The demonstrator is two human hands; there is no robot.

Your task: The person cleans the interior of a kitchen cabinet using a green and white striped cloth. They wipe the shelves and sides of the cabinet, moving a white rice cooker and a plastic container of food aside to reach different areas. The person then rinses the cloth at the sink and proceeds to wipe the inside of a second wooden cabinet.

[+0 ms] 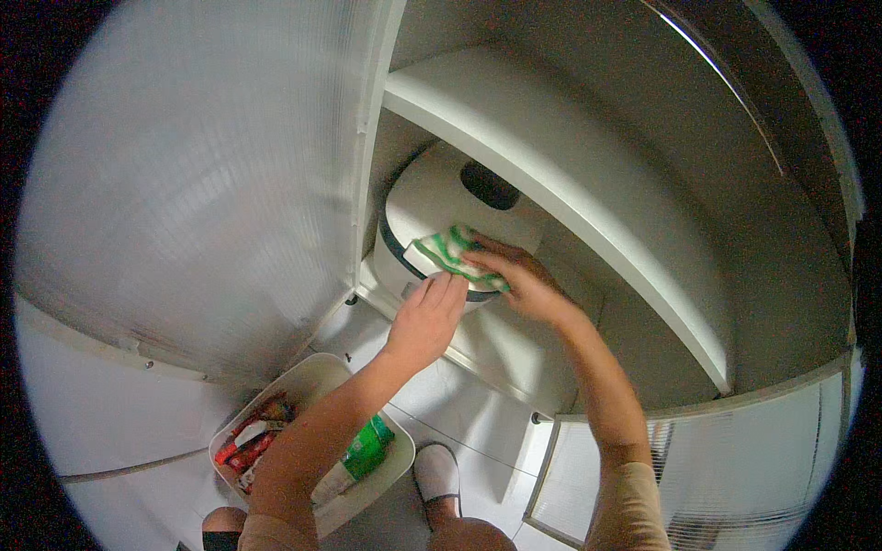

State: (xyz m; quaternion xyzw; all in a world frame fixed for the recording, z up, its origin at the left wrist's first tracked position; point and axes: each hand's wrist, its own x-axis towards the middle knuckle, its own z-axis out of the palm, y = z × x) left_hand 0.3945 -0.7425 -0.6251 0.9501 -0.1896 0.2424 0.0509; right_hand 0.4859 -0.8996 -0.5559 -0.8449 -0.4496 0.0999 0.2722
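A white rounded appliance, probably a rice cooker (pixel 431 206), stands on the lower level of an open cabinet. A dark oval recess (pixel 490 184) is in its lid, and a dark band runs around the lid's edge. My right hand (pixel 520 275) presses a bunched green-and-white striped cloth (pixel 441 249) onto the front of the lid. At the front rim, my left hand (pixel 431 317) has its fingers close together, beside the cloth's lower edge. Whether those fingertips grip the rim or only rest on it is hidden.
A white curved shelf (pixel 551 165) overhangs the appliance. Ribbed translucent door panels stand left (pixel 207 172) and lower right (pixel 723 475). Below my left forearm, a cream plastic bin (pixel 331 368) holds red packets (pixel 251 451) and a green package (pixel 368 448). A slippered foot (pixel 437 472) is beside it.
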